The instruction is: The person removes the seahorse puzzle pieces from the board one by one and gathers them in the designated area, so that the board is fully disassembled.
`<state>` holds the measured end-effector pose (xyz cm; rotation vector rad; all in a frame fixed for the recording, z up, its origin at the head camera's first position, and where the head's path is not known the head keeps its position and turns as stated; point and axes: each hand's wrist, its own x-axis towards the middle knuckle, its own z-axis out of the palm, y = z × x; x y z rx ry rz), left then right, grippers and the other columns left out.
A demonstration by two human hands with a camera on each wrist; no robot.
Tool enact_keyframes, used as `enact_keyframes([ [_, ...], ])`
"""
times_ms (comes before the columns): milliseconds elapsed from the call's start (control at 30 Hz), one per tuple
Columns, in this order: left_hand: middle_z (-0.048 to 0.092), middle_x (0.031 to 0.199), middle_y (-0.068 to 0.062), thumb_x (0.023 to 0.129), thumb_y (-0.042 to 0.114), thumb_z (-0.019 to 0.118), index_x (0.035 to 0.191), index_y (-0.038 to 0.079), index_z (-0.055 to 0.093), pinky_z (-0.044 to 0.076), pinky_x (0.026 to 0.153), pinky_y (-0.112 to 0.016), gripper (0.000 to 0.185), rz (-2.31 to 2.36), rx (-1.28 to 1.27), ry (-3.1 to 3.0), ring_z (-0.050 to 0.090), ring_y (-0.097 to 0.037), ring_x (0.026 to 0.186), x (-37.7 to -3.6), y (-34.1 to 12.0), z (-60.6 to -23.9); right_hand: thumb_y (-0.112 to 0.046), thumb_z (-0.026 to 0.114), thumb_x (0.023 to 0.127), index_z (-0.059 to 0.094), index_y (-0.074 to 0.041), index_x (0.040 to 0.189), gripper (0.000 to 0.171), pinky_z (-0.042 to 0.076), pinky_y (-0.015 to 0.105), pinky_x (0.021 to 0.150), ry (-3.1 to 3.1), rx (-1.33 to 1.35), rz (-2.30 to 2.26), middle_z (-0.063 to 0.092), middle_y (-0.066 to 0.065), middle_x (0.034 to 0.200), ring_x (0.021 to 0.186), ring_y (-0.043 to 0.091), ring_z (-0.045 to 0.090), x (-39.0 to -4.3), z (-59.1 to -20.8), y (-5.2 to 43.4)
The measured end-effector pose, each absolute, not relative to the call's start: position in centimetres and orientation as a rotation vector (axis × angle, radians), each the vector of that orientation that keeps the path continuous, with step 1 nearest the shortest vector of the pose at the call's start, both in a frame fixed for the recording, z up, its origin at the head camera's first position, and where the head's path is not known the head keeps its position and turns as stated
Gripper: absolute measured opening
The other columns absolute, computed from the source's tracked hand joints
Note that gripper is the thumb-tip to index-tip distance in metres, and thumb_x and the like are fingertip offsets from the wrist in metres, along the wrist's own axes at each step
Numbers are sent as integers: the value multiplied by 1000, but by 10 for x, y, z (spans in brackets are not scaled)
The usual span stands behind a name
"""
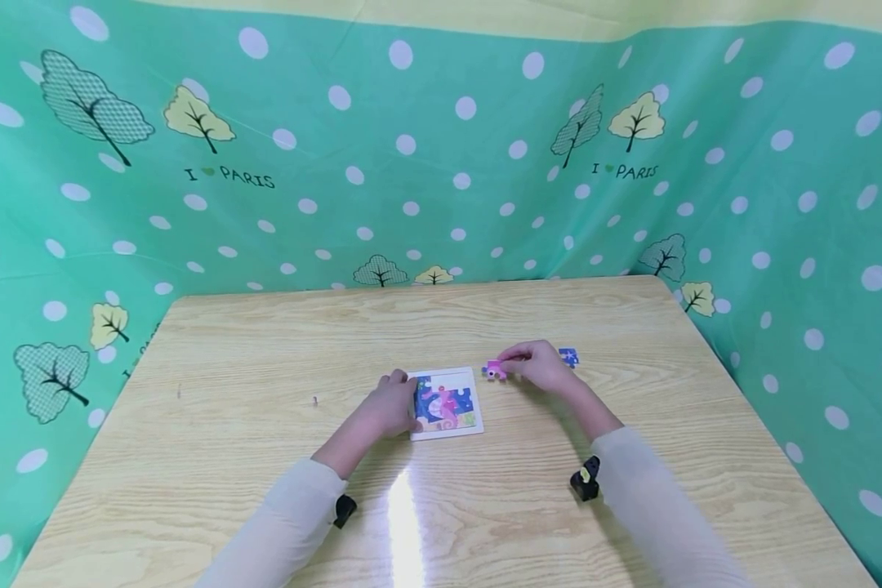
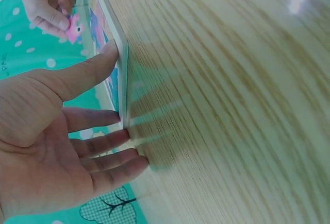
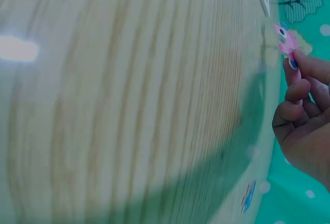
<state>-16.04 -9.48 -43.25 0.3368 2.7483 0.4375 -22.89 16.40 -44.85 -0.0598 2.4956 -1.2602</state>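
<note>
- Piece [image 1: 495, 370], pink, is pinched at the fingertips of the right hand [image 1: 540, 367], just above the table [image 1: 265, 343] and just off the top right corner of the puzzle board [image 1: 447, 402].
- Near edge: two pale sleeves enter from below, each with a black wrist mount.
- Left hand [image 1: 389, 406] lies flat at the board's left edge; the left wrist view shows straight, relaxed fingers [image 2: 98, 147], with the thumb touching the white frame. It grips nothing.
- Board sits flat at table centre, long axis running left to right, a seahorse picture on its face.
- Right hand lies right of the board, forearm angled in from the lower right. Thumb and forefinger clasp the piece; the other fingers [image 3: 294, 108] are curled under, per the right wrist view.
- Piece points left, toward the board; the board lies left of and slightly nearer than the pinching fingertips.
- Blue piece [image 1: 569, 357] lies on the table just behind the right hand.
- Far side: green dotted cloth [image 1: 441, 163] with trees.
</note>
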Motion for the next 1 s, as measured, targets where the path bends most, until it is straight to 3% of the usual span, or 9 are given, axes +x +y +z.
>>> enact_keyframes([
  [367,42,128,-20,63,26,77,125,-5,42,36,98,-45,78,599,314,2794,41,-36,116,-159,-101,-439,-19,62,81,65,-9,101,23,49,30,61,2531,-91,-1240,63,8,93,70,20,55,-230,-450,191],
  [567,41,130,-22,65,24,76,126,-6,40,33,101,-44,77,629,300,2792,39,-37,119,-156,-100,-439,-19,62,81,64,-7,101,24,49,30,63,2547,-106,-1227,63,10,96,74,20,55,-230,-450,201],
  [1000,46,125,-21,66,32,74,120,-5,49,37,97,-43,70,604,289,2845,43,-36,114,-151,-103,-444,-19,60,83,64,-7,101,23,46,29,56,2634,-90,-1123,62,11,88,66,21,54,-229,-447,216],
])
